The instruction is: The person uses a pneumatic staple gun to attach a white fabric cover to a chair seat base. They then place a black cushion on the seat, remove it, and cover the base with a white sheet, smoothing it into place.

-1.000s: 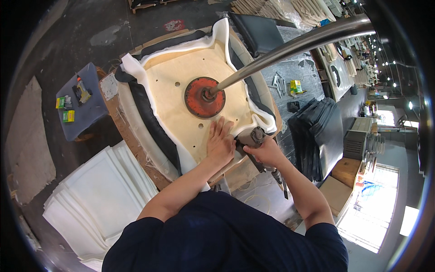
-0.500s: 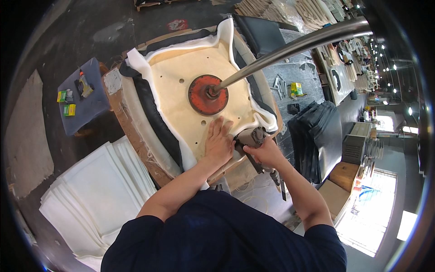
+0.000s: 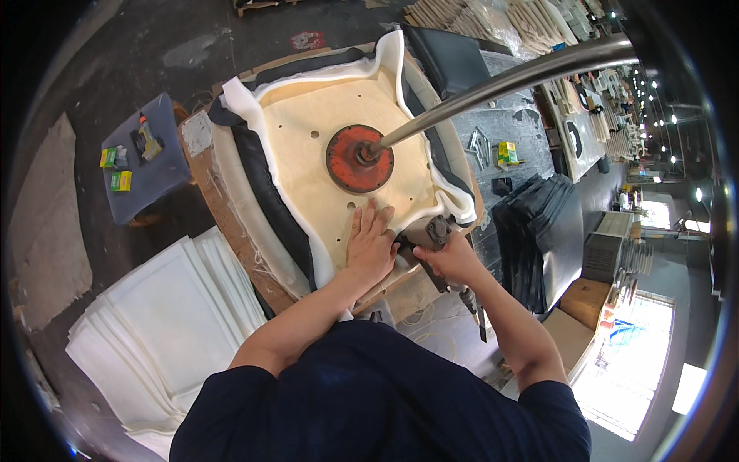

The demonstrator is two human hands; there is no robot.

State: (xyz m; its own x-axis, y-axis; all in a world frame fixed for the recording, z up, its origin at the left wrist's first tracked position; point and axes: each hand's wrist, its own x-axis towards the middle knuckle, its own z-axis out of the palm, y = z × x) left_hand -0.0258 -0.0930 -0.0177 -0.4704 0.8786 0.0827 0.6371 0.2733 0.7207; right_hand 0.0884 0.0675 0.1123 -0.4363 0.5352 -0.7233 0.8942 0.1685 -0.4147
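My left hand (image 3: 371, 246) lies with fingers spread on the near part of a pale plywood panel (image 3: 308, 165), at its padded edge. White foam (image 3: 299, 208) and black cover material (image 3: 265, 202) run around the panel. A round red metal plate (image 3: 359, 159), joined to a long steel bar (image 3: 500, 88), presses on the panel's middle. My right hand (image 3: 456, 258) is closed around a grey staple gun (image 3: 428, 234). The gun's nose is at the near right edge of the panel, close to my left fingers; its tip is hidden.
A stack of white foam sheets (image 3: 165, 308) stands at the lower left. Farther left, a blue-grey covered stool (image 3: 158, 192) carries another staple gun (image 3: 146, 140) and small boxes. To the right, a table (image 3: 504, 115) holds staple strips, a yellow-green box (image 3: 507, 152) and black cover pieces (image 3: 539, 231).
The view has shifted slightly, so the panel sits a little farther right in it. Both hands and the staple gun keep almost the same place at the near edge.
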